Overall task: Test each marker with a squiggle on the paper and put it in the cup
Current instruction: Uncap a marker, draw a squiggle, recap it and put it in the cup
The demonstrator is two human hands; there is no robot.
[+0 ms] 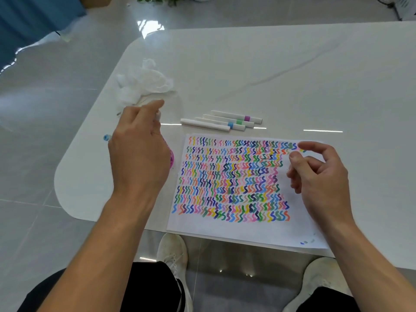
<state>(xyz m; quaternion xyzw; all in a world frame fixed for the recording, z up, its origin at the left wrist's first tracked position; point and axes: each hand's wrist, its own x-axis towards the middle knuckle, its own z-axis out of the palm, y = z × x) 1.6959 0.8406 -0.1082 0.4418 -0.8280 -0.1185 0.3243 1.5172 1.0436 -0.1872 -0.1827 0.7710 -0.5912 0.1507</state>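
Markers (221,121) lie beyond the paper (236,228), long axes left to right.
Right hand (319,176) is nearer, fingers loosely apart, empty; left hand (139,154) closes over the cup (171,157), apparently holding a marker.

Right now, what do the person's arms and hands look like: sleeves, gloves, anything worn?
Both forearms are bare up to the frame edge: no sleeves in view. The left hand and right hand have no gloves, rings, watch or wristband that I can see. No markings or cables. Lower down, black trousers and white lace-up sneakers show under the table edge.
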